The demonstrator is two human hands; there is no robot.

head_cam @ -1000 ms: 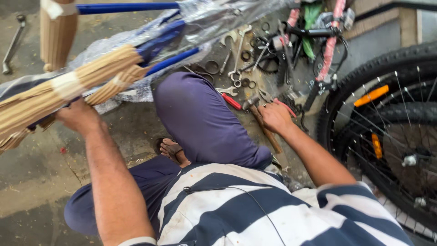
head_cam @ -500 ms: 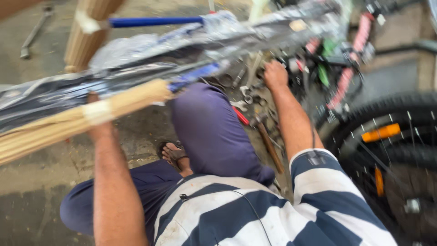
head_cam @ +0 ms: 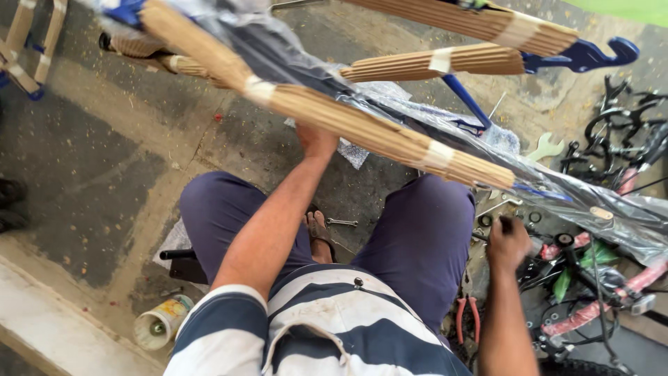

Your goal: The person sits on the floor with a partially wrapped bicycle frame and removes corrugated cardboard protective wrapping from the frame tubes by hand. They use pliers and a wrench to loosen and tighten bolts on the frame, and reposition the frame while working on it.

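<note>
A: Head view, item one: bicycle frame (head_cam: 390, 132), blue, its tubes wrapped in corrugated cardboard and clear plastic film. Position?

B: Held above the lap, long axis running from upper left down to lower right across the picture. It lies ahead of and above both hands; the left hand (head_cam: 316, 139) is the nearer, touching it from below about mid-length.

A: Left hand, state?

B: Raised, fingers curled up against the underside of the wrapped tube, apparently gripping it; the fingertips are hidden behind the cardboard.

A: Right hand (head_cam: 508, 244)?

B: Lower, to the right, under the frame's plastic-covered end. Clenched around a small dark object; what kind I cannot tell.

A: Surroundings?

B: Concrete floor (head_cam: 104, 160); small spanner (head_cam: 342, 223) beside the sandalled foot; red-handled pliers (head_cam: 467, 315) by the right knee; open-end wrench (head_cam: 546, 147) further right; tape roll (head_cam: 156, 326) lower left; pink bicycle parts (head_cam: 598, 299) at right.
</note>
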